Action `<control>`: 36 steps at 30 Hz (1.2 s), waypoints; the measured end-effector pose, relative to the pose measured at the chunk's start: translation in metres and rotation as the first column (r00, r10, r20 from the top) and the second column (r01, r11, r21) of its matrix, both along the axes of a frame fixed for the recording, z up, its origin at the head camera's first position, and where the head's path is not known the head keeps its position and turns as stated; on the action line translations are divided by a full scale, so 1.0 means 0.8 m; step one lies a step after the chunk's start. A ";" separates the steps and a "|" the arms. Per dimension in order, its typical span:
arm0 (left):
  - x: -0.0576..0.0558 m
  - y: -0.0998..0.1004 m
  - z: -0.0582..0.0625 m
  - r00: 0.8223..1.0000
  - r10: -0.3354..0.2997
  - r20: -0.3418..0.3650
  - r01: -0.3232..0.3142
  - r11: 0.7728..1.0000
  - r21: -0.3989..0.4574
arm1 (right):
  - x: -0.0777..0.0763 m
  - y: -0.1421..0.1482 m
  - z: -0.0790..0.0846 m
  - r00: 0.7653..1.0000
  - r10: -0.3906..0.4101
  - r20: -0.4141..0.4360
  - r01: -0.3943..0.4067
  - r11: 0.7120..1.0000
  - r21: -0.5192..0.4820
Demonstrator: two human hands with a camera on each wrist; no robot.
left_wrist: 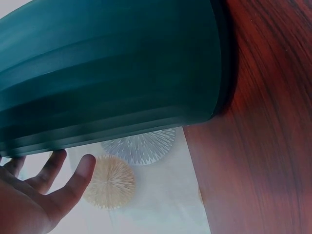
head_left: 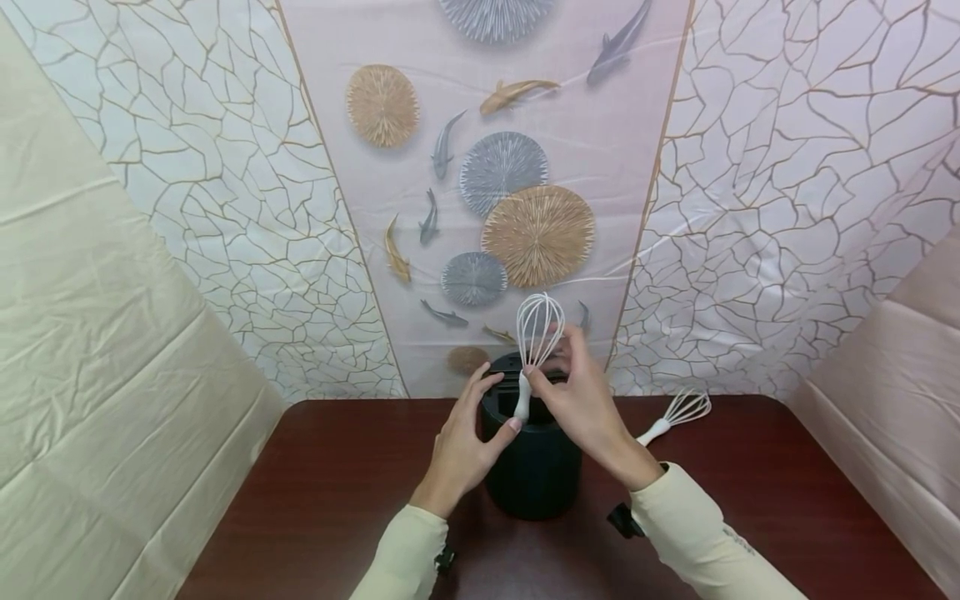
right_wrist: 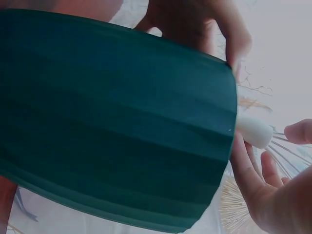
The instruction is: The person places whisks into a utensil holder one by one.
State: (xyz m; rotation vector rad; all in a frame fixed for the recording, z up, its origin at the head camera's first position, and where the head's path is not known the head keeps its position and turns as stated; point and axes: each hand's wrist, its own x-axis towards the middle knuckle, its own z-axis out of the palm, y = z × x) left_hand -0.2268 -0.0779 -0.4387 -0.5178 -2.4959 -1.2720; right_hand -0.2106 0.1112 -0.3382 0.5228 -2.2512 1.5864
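Note:
A white whisk point(head_left: 522, 400) stands nearly upright over the front of a dark green utensil holder point(head_left: 534, 477), wires up and handle end at the rim. My right hand point(head_left: 592, 408) pinches it near the top of the handle, thumb in front. In the right wrist view, the white handle point(right_wrist: 256, 131) reaches the holder's rim beside my fingers. My left hand point(head_left: 461, 446) is at the holder's left side, fingers spread along the rim and thumb near the handle's lower end. In the left wrist view, its fingertips point(left_wrist: 80, 170) lie close along the holder's wall.
A second white whisk point(head_left: 678, 412) lies on the dark red wooden table point(head_left: 337, 475), right of the holder and partly hidden by my right wrist. Dark slotted dividers point(head_left: 504, 385) show inside the holder. Patterned cloth point(head_left: 315, 275) hangs behind the table.

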 end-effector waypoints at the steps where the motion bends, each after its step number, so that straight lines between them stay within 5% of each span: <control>1: 0.000 0.000 0.000 1.000 0.000 0.004 0.000 1.000 -0.001 | 0.000 0.001 -0.001 1.000 0.007 0.001 -0.007 1.000 0.006; 19: 0.001 0.000 0.001 1.000 0.000 0.015 0.000 1.000 -0.007 | -0.006 0.007 -0.017 0.993 0.120 -0.004 -0.119 0.985 0.122; 31: 0.000 -0.002 -0.001 1.000 0.008 0.012 -0.008 1.000 -0.007 | -0.018 0.019 -0.026 0.970 0.243 0.022 -0.243 0.949 0.202; 36: -0.001 -0.001 0.000 1.000 0.010 0.014 -0.010 1.000 -0.017 | -0.018 0.024 -0.020 0.973 0.229 0.035 -0.230 0.934 0.274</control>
